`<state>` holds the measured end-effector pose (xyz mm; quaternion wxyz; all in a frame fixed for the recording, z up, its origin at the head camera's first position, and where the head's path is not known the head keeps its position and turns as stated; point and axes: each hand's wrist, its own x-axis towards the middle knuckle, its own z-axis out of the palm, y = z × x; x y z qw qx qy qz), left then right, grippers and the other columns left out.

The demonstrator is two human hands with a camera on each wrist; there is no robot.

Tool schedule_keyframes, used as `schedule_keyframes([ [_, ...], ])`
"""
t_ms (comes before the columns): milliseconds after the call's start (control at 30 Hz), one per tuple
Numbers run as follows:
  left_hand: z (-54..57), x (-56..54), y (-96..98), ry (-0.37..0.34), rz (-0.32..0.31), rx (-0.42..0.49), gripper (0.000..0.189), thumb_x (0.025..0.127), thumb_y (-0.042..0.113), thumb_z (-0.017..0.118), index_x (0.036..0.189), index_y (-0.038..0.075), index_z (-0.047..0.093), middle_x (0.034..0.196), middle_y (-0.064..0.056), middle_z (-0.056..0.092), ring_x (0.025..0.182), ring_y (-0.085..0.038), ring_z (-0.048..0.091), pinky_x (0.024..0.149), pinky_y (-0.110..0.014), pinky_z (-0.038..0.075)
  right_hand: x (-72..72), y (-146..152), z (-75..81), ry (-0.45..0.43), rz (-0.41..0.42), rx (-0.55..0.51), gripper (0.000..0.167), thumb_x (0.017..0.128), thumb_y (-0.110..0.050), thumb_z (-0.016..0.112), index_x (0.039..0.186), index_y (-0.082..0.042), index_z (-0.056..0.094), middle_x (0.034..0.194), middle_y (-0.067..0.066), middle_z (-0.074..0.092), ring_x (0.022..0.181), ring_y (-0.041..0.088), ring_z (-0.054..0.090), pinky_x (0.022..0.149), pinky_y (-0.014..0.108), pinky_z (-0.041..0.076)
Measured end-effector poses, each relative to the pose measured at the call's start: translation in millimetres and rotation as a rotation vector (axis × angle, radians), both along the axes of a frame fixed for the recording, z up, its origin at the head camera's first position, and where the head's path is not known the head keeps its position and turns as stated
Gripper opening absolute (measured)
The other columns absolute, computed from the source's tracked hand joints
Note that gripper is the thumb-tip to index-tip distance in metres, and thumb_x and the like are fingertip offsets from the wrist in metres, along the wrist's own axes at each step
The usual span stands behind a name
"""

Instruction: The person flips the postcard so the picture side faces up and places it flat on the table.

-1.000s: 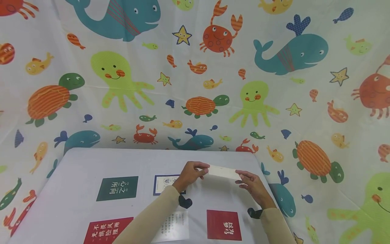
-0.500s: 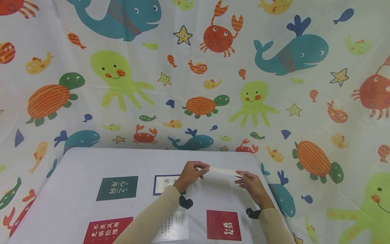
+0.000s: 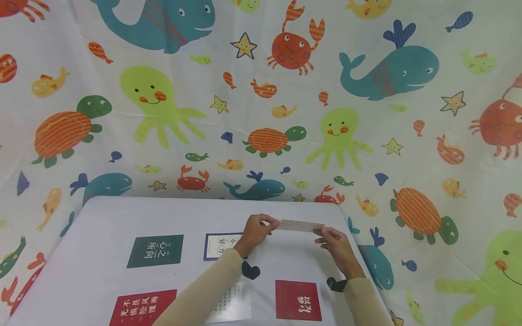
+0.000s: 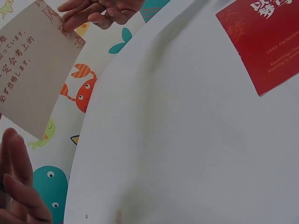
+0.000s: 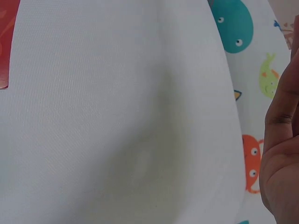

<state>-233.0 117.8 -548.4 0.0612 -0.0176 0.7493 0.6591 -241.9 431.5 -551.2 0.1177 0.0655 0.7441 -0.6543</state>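
A beige printed card (image 3: 301, 225) is held up over the far right of the table, seen nearly edge-on in the head view. My left hand (image 3: 253, 235) pinches its left end between thumb and fingers. At the other end, my right hand (image 3: 339, 249) pinches the card. Rows of reddish-brown writing show on the card (image 4: 35, 70) in the left wrist view, with the right hand (image 4: 105, 11) at its upper edge. The right wrist view has only the side of the right hand (image 5: 282, 168) and a corner of the card.
On the white table (image 3: 110, 217) lie a green card (image 3: 156, 251), a blue-bordered card (image 3: 220, 246) partly behind the left hand, a red card (image 3: 142, 308), a white printed sheet (image 3: 234, 303) and a red square card (image 3: 298, 300). Behind hangs a sea-animal curtain (image 3: 244, 122).
The card has tilted between the hands, thinning to a strip and then showing a darker face. Both hands keep their grip in nearly the same place.
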Motion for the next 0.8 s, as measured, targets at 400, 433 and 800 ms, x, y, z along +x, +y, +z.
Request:
schedule_keyframes([
  [400,-1.1,-1.4,4.0,0.063,0.031,0.020,0.018,0.100,0.031,0.076,0.106,0.015,0.080,0.100,-0.002,0.077,0.080,-0.017,0.069,0.075,-0.027,0.057,-1.2,-3.8,-0.8,0.021,-0.075,0.041,0.031,0.098,-0.034,0.078,0.116,-0.009,0.079,0.106,-0.005,0.078,0.105,0.028,0.064,0.093,0.034,0.055],
  [433,-1.0,-1.4,4.1,0.062,0.034,0.025,0.018,0.100,0.031,0.076,0.106,0.015,0.080,0.099,-0.002,0.077,0.080,-0.017,0.069,0.075,-0.027,0.057,-0.9,-3.9,-1.1,0.021,-0.073,0.041,0.031,0.098,-0.034,0.078,0.116,-0.009,0.079,0.106,-0.005,0.078,0.105,0.026,0.065,0.095,0.036,0.055],
  [800,-0.8,-1.8,5.4,0.048,0.053,0.035,0.019,0.100,0.032,0.075,0.107,0.015,0.079,0.096,-0.001,0.080,0.076,-0.016,0.068,0.074,-0.028,0.056,2.8,-8.6,1.2,0.025,-0.057,0.006,0.031,0.100,-0.028,0.076,0.120,-0.004,0.075,0.108,-0.004,0.077,0.101,0.019,0.072,0.093,0.029,0.057],
])
